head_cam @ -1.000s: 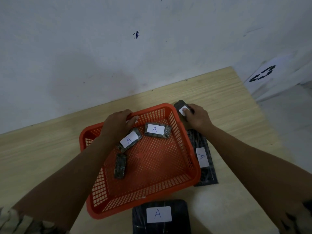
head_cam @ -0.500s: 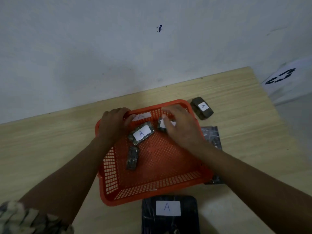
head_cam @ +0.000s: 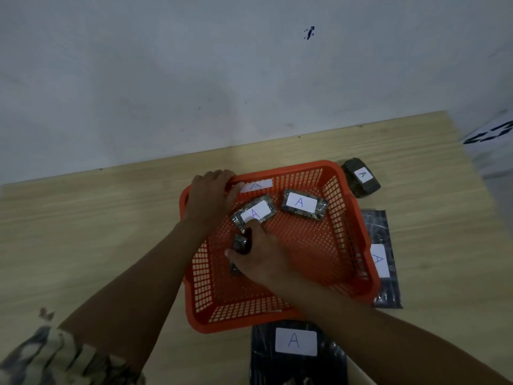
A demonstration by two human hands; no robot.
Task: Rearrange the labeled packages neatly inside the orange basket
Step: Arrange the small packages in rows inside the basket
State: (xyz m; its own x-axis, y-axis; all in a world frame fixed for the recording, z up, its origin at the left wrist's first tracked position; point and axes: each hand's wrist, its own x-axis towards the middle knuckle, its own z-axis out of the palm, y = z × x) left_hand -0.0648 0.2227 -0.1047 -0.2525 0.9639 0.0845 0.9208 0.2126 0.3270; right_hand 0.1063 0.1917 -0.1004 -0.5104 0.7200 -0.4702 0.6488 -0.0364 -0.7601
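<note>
The left hand (head_cam: 209, 194) grips the far left corner of the basket (head_cam: 358, 240), fingers curled over the rim. The right hand (head_cam: 259, 255) is down inside the basket, thumb and fingers closed on a small dark packet (head_cam: 240, 243) near the left wall. That packet stands on edge with its long axis running toward and away from the person, and no label shows on it.

Just past the right fingertips lies a tilted packet (head_cam: 254, 215), its long axis slanting up to the right, its white label reading "A". Beside it to the right, near the far wall, a third packet (head_cam: 304, 204) lies flat with its long axis roughly left to right, also marked "A". A white label (head_cam: 256, 186) with an "A" sits against the far wall.

Outside on the wooden table (head_cam: 83, 218), a small dark block (head_cam: 361, 177) marked "A" rests just beyond the far right corner. A long flat dark package (head_cam: 381, 259), labelled "A", lies along the right side, partly under the rim. A large dark package (head_cam: 297, 354) with a big "A" sits touching the near rim.
</note>
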